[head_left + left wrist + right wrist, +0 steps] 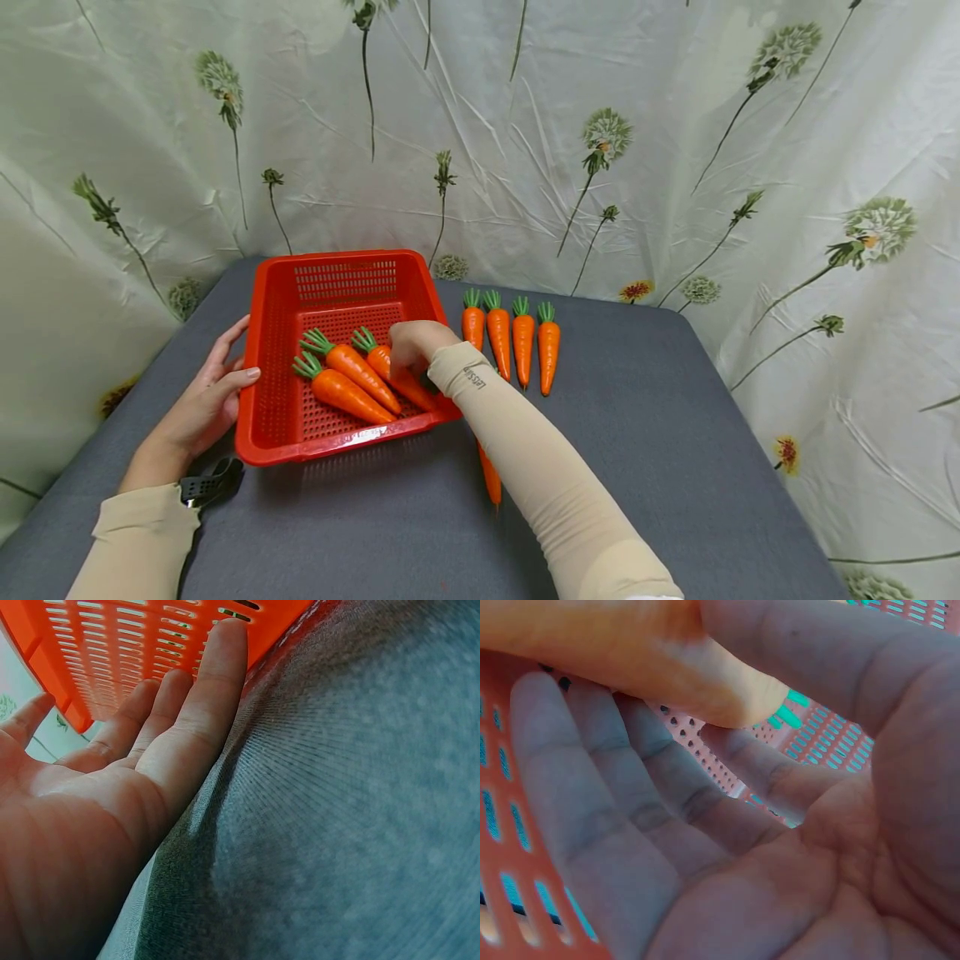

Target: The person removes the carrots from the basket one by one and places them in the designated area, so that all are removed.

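A red plastic basket (270, 333) with slotted walls stands at the left of the table. My left hand (206, 408) is at its left side, thumb at the rim; in the left wrist view its extended fingers (214, 690) lie along the outer wall. My right hand (420, 346) reaches inside the basket at the right and holds an orange carrot (408, 385). In the right wrist view the carrot (667, 667) lies between thumb and fingers. Left of it, two more carrots, a middle one (360, 373) and a lower one (348, 396), lie on the basket floor, green tops toward the upper left.
Several carrots (548, 350) stand in a row on the grey table (637, 433), right of the basket. Another carrot (489, 475) is partly hidden under my right forearm. A flowered curtain (510, 167) hangs behind the table. A black strap (213, 483) is near my left wrist.
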The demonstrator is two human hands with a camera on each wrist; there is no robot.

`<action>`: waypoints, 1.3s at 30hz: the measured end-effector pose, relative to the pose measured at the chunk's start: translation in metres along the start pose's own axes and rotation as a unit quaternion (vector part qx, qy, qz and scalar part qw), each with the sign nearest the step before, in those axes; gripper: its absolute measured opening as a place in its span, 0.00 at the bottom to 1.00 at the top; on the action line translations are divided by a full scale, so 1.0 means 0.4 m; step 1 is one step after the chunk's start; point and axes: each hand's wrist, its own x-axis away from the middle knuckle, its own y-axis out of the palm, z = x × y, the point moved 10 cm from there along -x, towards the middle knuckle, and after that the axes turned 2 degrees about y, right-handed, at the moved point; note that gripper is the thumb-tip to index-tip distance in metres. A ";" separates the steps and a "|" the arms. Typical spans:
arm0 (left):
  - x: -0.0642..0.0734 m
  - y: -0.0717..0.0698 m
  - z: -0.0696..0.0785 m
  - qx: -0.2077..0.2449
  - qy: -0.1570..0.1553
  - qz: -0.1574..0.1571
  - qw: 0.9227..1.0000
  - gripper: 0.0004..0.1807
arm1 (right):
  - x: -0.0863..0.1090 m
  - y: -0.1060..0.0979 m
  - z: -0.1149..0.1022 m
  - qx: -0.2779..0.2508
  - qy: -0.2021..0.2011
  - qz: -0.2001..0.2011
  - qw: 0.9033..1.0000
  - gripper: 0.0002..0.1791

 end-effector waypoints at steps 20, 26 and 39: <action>-0.001 0.002 0.003 -0.006 0.002 0.001 1.000 0.40 | 0.000 0.031 0.008 -0.224 -0.021 -0.047 0.973 0.19; -0.001 0.002 0.002 -0.008 0.003 0.000 1.000 0.40 | 0.007 0.019 0.010 -0.270 -0.024 -0.041 0.962 0.29; 0.003 -0.001 0.001 0.000 -0.003 0.003 1.000 0.40 | 0.034 -0.024 0.014 -0.307 -0.060 -0.008 0.950 0.33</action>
